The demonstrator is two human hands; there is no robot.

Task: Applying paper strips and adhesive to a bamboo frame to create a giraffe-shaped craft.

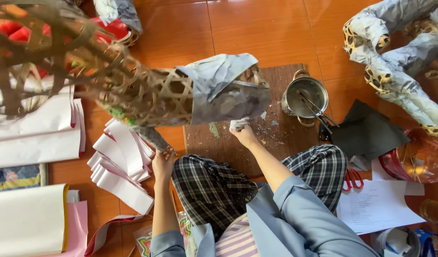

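Observation:
A woven bamboo-strip frame (147, 95) stretches from the upper left to the centre, its end wrapped in glued grey paper (223, 88). My left hand (163, 162) grips a thin leg of the frame from below. My right hand (244, 134) pinches the lower edge of the grey paper sheet against the frame. I sit on the floor in checked trousers, above a brown board (271, 138) strewn with paper scraps.
A metal pot (304, 95) with tools in it stands on the board's right. Stacks of white and pink paper (121, 164) lie left. Dark sheet (366, 131), red-handled scissors (353, 180), printed page (376, 204) and another paper-covered frame (399, 57) sit right.

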